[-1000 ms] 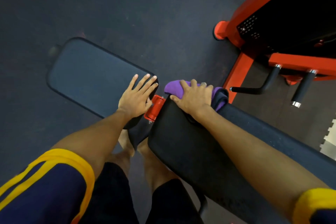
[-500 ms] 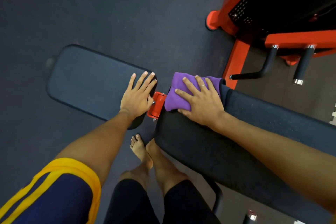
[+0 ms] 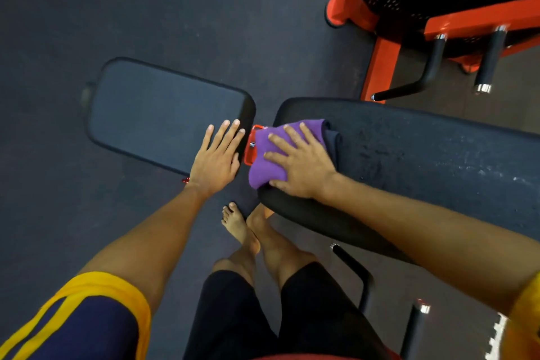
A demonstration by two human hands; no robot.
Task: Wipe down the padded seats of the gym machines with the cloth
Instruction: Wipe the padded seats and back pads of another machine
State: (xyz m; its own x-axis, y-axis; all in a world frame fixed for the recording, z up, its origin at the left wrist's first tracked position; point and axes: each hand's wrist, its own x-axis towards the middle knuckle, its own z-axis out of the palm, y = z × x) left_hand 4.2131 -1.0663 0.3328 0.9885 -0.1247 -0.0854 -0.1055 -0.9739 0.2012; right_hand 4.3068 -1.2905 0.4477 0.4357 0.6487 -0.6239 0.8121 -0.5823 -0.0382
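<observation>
A folded purple cloth (image 3: 267, 155) lies on the near end of the long black bench pad (image 3: 423, 155). My right hand (image 3: 301, 162) presses flat on the cloth with spread, straight fingers. The smaller black seat pad (image 3: 157, 114) sits to the left, across an orange hinge bracket (image 3: 252, 143). On that pad's right end rests my left hand (image 3: 217, 155), fingers straight and palm down. The long pad's surface shows wet streaks to the right.
An orange machine frame (image 3: 380, 67) with black handles (image 3: 429, 70) stands at the upper right. My bare feet (image 3: 239, 225) stand on the dark rubber floor (image 3: 87, 213) below the pads. A black bench leg (image 3: 356, 272) runs at the lower right.
My right hand has slid the cloth toward me along the end of the long pad. The left hand has stayed on the small pad.
</observation>
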